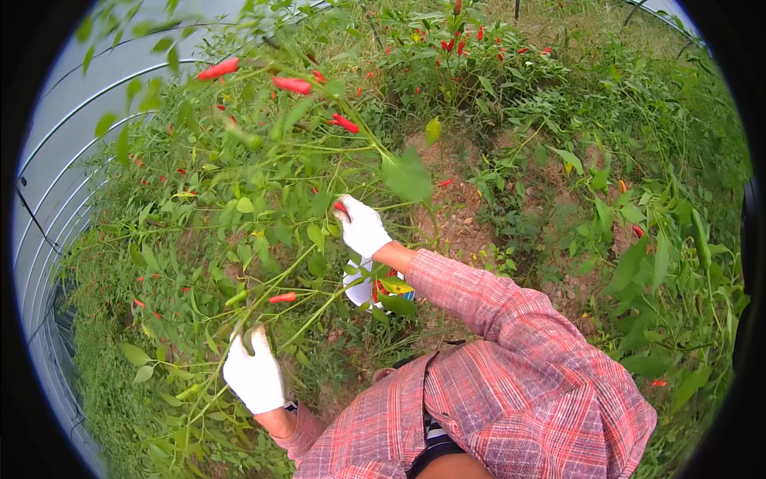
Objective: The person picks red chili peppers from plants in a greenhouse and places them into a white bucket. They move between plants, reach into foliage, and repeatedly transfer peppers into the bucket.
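Observation:
My right hand (363, 229), in a white work glove with soiled fingertips, pinches a red chili pepper (341, 208) among the leaves. My left hand (254, 374), gloved the same way, is at a green pepper branch (209, 386) low on the left. Its thumb and forefinger look apart at the tips, and whether they grip the stem is unclear. Just above it another red chili (282, 297) hangs from a twig, near a green chili (237, 298). Below my right wrist stands a white container (357, 292) with red chilies (380, 290) inside, partly hidden by leaves and my sleeve.
A blurred branch with red chilies (292, 85) arches across the upper left. Pepper plants (646, 287) crowd the right side, and more fruiting plants (461, 51) stand farther ahead. Bare soil (458, 215) shows between rows. A curved plastic greenhouse wall with metal hoops (90, 114) bounds the left.

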`<state>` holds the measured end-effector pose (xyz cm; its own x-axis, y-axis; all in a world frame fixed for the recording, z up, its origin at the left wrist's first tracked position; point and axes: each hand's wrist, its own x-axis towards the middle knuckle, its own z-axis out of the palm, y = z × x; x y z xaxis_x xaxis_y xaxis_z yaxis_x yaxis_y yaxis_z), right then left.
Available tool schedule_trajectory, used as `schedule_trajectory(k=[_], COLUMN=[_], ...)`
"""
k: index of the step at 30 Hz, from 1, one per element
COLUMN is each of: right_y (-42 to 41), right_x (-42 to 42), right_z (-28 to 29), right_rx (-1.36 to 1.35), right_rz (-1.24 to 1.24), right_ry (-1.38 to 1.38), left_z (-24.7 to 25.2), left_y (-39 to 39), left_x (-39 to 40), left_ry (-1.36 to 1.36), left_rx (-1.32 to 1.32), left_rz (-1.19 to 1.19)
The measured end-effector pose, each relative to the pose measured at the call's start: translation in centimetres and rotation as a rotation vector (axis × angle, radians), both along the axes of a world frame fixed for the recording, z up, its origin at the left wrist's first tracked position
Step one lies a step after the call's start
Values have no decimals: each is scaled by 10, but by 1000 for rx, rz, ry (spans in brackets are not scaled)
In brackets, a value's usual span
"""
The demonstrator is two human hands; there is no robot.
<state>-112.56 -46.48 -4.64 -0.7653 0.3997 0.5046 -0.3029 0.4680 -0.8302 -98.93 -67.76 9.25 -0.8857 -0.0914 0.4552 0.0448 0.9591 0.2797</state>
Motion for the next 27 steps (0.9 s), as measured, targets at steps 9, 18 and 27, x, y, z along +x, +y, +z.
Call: schedule_trajectory(k=[9,18,27], right_y=[-48,-51,2], right_x=[-1,55,66], right_z=[-58,-45,-35], right_rx=[84,-197,-348], right_rz=[264,359,409], right_ry=[53,-8,14], left_z=[11,-65,-121], left_y=[116,158,249], left_x=[-23,-154,-168], left_ry=[-419,-467,-609], left_rx=[-149,17,843], left_rz=[-970,-826,-1168])
